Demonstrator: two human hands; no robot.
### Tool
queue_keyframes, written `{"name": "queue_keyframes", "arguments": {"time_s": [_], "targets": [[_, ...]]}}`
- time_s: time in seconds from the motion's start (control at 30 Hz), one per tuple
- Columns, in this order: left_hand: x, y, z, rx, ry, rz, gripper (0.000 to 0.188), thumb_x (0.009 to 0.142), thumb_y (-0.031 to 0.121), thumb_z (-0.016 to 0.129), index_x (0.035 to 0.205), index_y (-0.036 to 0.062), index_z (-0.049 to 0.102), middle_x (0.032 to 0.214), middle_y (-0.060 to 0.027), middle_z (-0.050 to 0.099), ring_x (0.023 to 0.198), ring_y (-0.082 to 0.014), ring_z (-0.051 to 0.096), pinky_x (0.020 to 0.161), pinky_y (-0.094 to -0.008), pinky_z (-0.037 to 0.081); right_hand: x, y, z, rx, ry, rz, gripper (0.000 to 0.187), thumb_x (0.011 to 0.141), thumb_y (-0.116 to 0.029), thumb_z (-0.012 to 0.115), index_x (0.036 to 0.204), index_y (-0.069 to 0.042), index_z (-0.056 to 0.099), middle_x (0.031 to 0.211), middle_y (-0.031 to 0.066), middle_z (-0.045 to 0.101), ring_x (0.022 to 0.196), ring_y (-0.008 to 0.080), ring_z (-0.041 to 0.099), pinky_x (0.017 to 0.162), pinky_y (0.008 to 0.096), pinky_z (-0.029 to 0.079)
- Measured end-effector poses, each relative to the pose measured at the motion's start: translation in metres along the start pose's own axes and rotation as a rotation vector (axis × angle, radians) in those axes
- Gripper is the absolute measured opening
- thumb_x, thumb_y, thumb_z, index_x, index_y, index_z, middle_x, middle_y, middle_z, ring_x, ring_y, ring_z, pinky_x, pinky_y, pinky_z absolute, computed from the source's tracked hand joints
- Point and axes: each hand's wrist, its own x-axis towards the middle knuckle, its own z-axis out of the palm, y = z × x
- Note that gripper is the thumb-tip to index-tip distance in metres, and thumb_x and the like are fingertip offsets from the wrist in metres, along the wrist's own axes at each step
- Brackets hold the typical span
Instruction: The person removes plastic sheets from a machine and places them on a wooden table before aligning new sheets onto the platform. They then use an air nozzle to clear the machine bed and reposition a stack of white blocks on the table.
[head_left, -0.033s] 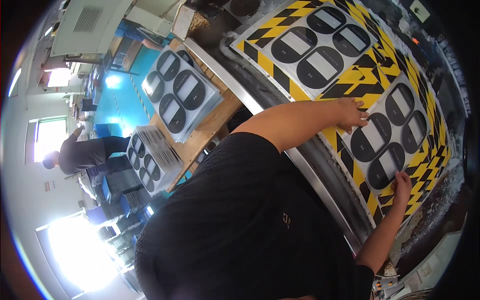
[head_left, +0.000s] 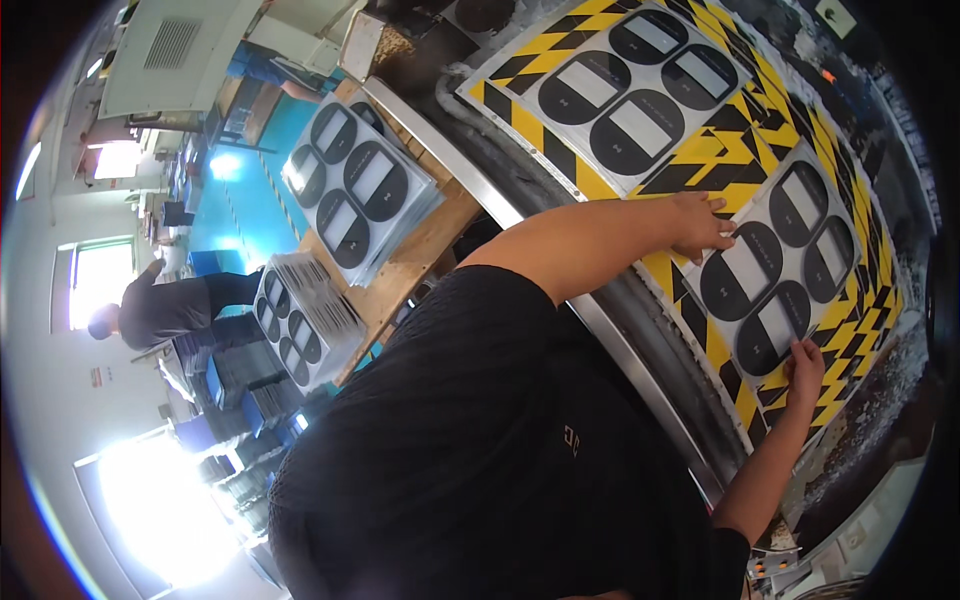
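Factory floor / print-finishing workshop. Evidence: machine bed with yellow-black hazard striping (head_left: 720, 150), stacks of identical printed sheets (head_left: 360, 190) on a wooden desk (head_left: 420, 265), more stacks (head_left: 300, 320) nearby, blue painted floor (head_left: 240, 200), another worker (head_left: 165, 310) at a station, wall ventilation unit (head_left: 170, 50).

Not much wiggle room here: both hands sit on the near sheet (head_left: 785, 265) of dark discs, and a second sheet (head_left: 630, 85) lies just beyond, with a striped yellow-black strip (head_left: 720, 160) bare between them. Stacks (head_left: 360, 185) crowd the wooden desk (head_left: 420, 255) on the left.
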Motion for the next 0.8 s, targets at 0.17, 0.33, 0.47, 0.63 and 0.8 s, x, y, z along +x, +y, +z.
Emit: {"name": "queue_keyframes", "arguments": {"time_s": [0.17,0.33,0.47,0.63,0.8], "targets": [[0.0,-0.002,0.005,-0.007,0.018,0.007,0.071,0.086,0.043,0.068,0.149,0.0262,0.04,0.16,-0.0022,0.028,0.148,-0.035,0.022,0.118,-0.0509,0.022,0.0,0.001,0.004,0.003,0.01,-0.035,0.024,0.088,-0.015,0.072,0.103,-0.004,0.057,0.067,-0.0032,0.047,0.052,0.0066,0.041,0.048,0.0247,0.028],[0.005,-0.003,0.006,0.055,0.028,0.065,0.07,0.085,0.041,0.069,0.147,0.0239,0.042,0.158,-0.0046,0.032,0.145,-0.0385,0.028,0.115,-0.0512,0.029,0.0,0.007,0.002,-0.028,0.041,-0.056,0.032,0.086,-0.016,0.075,0.11,-0.003,0.058,0.072,-0.0023,0.052,0.056,0.0075,0.046,0.05,0.0231,0.033],[0.002,-0.003,0.004,0.021,0.028,0.015,0.071,0.084,0.036,0.072,0.147,0.0238,0.042,0.158,-0.0038,0.032,0.145,-0.038,0.026,0.117,-0.0509,0.027,0.004,0.0,0.0,-0.046,-0.012,-0.028,0.034,0.084,-0.015,0.075,0.112,-0.003,0.058,0.075,-0.0016,0.055,0.062,0.0082,0.05,0.053,0.0231,0.037],[0.005,0.003,0.001,-0.019,0.014,0.011,0.072,0.084,0.034,0.072,0.148,0.0237,0.04,0.158,-0.0035,0.031,0.146,-0.0365,0.024,0.119,-0.0508,0.023,-0.004,0.0,-0.001,-0.04,0.029,-0.014,0.033,0.084,-0.015,0.075,0.11,-0.003,0.059,0.075,-0.0013,0.057,0.063,0.0087,0.052,0.055,0.0231,0.04],[0.006,-0.003,0.011,0.047,0.07,0.033,0.071,0.082,0.036,0.073,0.145,0.023,0.044,0.157,-0.0032,0.034,0.144,-0.039,0.028,0.116,-0.0492,0.028,-0.003,-0.001,0.003,-0.033,0.021,-0.047,0.033,0.083,-0.016,0.077,0.107,-0.003,0.06,0.076,-0.0013,0.057,0.064,0.0086,0.053,0.055,0.0229,0.04]]}}
